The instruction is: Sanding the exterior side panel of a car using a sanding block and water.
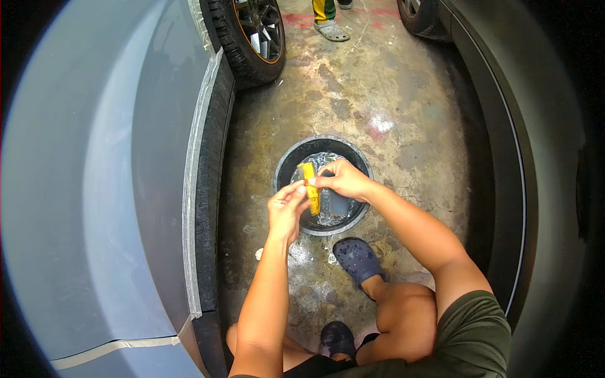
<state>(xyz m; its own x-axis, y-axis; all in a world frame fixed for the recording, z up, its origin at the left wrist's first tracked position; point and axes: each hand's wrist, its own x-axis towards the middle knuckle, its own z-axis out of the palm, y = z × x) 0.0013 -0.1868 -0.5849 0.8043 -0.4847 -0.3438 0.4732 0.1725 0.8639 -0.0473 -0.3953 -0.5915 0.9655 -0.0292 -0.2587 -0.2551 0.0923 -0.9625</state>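
Observation:
Over the black bucket (367, 165), both hands hold a narrow yellow block (314, 203) between them. It stands roughly lengthwise to me, with a greyish strip along its upper left side. The thumb and fingers of my left hand (287, 211) pinch its left side. From the right, my right hand (346, 181) grips the upper part, with the thumb across it. Below the hands, the bucket holds water with whitish foam. A dark grey flat piece (340, 205) shows in it, partly hidden by my right hand; its kind is unclear.
On the left runs a grey car panel (107, 189) edged with masking tape (191, 208), with a wheel (252, 38) ahead. Another dark vehicle (548, 189) lines the right. My clogs (357, 257) are just behind the bucket. Another person's grey clog (332, 30) is on the stained concrete floor (340, 94) ahead.

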